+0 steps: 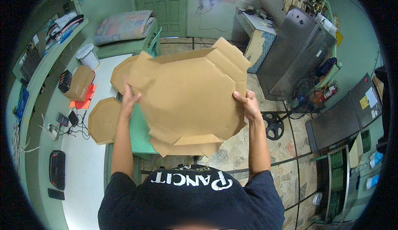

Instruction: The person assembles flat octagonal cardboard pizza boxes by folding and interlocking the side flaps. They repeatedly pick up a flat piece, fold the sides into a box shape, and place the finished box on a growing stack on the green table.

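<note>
Fingers of your right hand (248, 104) are closed on the right edge of the large cardboard piece (190, 93), thumb on top; your left hand (132, 97) is blurred at its left edge, so you cannot tell whether it grips. The piece is raised before you, partly above the green surface (140, 132).

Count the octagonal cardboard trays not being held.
2: a near tray and a farther tray, both at the white table, the farther partly behind the held cardboard; more may be hidden.
</note>
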`<state>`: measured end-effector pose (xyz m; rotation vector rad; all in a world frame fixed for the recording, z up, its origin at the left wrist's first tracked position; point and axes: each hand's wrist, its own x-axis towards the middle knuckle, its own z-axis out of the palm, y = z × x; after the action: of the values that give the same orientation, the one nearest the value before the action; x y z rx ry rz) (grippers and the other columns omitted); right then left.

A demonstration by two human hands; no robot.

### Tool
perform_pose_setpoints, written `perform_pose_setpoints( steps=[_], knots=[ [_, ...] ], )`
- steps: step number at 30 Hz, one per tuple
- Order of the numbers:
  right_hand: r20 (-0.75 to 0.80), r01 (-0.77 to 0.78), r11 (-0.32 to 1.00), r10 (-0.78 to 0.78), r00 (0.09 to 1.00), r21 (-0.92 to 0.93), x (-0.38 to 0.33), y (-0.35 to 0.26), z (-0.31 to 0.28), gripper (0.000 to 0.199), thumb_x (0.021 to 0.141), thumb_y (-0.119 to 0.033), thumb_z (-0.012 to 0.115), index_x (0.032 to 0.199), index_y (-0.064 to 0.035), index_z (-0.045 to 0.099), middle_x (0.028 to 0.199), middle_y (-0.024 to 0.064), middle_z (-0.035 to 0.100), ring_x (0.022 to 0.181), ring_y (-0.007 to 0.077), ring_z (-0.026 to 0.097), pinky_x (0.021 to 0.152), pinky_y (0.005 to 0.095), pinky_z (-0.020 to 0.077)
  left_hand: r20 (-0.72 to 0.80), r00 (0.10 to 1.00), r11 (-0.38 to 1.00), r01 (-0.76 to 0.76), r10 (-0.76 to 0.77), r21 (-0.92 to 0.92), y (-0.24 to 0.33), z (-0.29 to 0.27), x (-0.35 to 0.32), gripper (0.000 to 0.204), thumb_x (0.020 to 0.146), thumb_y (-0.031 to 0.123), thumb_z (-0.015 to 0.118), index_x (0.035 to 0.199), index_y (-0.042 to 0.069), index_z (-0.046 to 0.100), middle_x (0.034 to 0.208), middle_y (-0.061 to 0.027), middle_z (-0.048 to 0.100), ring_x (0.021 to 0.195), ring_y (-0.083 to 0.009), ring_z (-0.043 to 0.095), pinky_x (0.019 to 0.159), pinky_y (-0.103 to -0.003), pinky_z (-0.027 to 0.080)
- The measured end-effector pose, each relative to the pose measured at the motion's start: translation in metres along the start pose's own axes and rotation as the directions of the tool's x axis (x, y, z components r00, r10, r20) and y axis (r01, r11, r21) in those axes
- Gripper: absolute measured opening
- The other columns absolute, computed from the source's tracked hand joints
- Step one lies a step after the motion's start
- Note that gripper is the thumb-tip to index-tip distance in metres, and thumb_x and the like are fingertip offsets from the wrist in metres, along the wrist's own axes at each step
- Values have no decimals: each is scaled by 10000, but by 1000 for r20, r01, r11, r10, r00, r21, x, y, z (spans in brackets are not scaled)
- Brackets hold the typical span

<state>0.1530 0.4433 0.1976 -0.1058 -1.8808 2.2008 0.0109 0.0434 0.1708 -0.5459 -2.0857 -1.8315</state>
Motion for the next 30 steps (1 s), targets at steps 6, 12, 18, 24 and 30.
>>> perform_pose_setpoints(
  steps=[6,12,18,24,30],
  knots=[
    [-187,225,655,-496,848,-721,27,46,22,593,867,-258,659,1313,72,449,1295,271,517,1167,322,537,976,428,417,331,807,690,591,-490,-419,-31,30,-37,464,848,200,675,1239,-12,543,1162,-146,620,1088,-254,599,920,-390,498],
    [-127,92,327,-589,798,-940,5,54,54,941,811,-401,709,1451,58,193,1080,247,477,996,386,469,871,483,381,-66,934,843,285,-351,-457,-35,101,-57,507,802,69,630,1268,-19,451,1127,-141,608,985,-235,621,823,-365,529],
    [-10,62,146,-451,892,-987,12,96,54,906,803,-354,708,1456,33,213,1389,278,364,1274,412,372,1025,540,307,-21,805,735,531,-593,-421,-109,100,-78,491,791,31,588,1263,2,456,1079,-119,616,992,-239,617,787,-368,543],
    [348,316,157,261,900,-936,-24,185,31,611,760,-72,611,1350,-199,515,1504,110,335,1404,333,273,1131,588,174,-28,595,549,719,-803,-426,-206,87,-145,655,785,199,688,1318,-36,388,1212,-186,549,1047,-280,593,851,-409,505],
    [501,493,119,343,794,-862,-65,232,1,480,789,-98,642,1258,-184,586,1480,78,386,1419,318,252,1137,597,173,276,867,617,44,-414,786,-175,37,-178,862,703,298,725,1442,77,339,1451,-225,317,1384,-380,276,1112,-599,211]
  ],
)
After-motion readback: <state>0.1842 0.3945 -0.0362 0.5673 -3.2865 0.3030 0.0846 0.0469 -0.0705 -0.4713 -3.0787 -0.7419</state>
